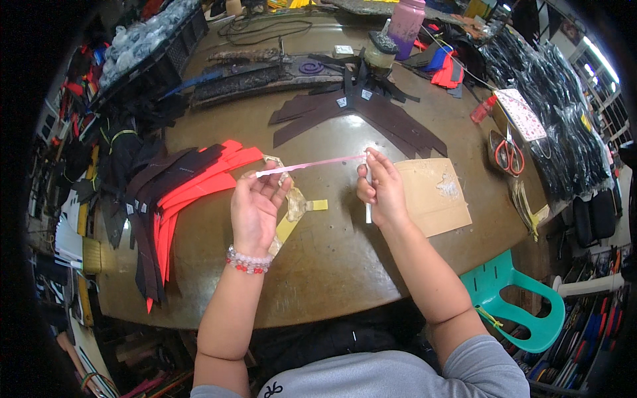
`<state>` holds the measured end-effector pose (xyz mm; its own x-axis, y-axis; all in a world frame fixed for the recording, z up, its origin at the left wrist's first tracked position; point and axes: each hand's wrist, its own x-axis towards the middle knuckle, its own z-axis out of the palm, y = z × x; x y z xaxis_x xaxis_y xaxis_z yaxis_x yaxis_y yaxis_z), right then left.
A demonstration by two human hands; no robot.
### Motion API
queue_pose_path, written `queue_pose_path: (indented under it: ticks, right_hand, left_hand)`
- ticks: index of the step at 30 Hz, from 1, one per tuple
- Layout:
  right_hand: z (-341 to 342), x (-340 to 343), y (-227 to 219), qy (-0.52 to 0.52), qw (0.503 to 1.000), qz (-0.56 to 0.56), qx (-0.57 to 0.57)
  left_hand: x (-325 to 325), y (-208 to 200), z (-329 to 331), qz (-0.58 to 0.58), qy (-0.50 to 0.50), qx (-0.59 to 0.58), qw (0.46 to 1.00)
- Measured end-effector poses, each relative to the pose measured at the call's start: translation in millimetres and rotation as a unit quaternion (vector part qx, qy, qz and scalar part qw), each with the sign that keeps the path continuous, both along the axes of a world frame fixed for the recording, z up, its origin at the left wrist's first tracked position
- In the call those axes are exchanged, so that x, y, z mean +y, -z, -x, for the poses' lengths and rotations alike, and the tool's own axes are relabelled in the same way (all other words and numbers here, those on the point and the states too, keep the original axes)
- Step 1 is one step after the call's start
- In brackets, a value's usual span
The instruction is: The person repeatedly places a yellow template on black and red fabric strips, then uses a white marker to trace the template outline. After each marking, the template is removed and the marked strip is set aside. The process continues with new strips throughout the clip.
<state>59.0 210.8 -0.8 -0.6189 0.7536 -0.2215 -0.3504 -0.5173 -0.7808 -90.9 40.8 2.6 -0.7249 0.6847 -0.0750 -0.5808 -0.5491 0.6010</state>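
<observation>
A narrow pink-and-white strip is stretched between my two hands above the table. Its left end is pinched in the fingers of my left hand; beaded bracelets circle that wrist. The other end is between the thumb and fingertips of my right hand. From that same hand a slim white stick, perhaps a pen, points down. Beneath and beside my left hand lies a yellowish angled template, partly covered by it. A tan cardboard sheet with pale smears lies next to my right hand.
Orange strips and dark strips are piled at left, with brown strips farther back. At right are orange-handled scissors, a red bottle and plastic-wrapped stacks. A green stool stands by the table's near right edge.
</observation>
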Motion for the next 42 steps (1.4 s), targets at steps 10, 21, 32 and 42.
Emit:
queue_pose_path:
  ticks: [10,21,32,42]
  right_hand:
    - [-1,13,-5,-0.005,1.000,0.017,0.017]
    - [2,2,8,-0.116,0.983,-0.145,0.002]
    - [3,7,-5,-0.140,0.985,-0.059,0.082]
    - [88,132,8,0.070,0.594,-0.740,-0.308]
  left_hand:
    - [-48,-40,31,-0.039,-0.105,0.085,0.990]
    - [-420,59,75,0.344,-0.524,0.240,0.742]
    - [-579,331,35,0.544,-0.445,0.032,0.710]
    - [-420,67,107,0.459,-0.667,0.414,0.416]
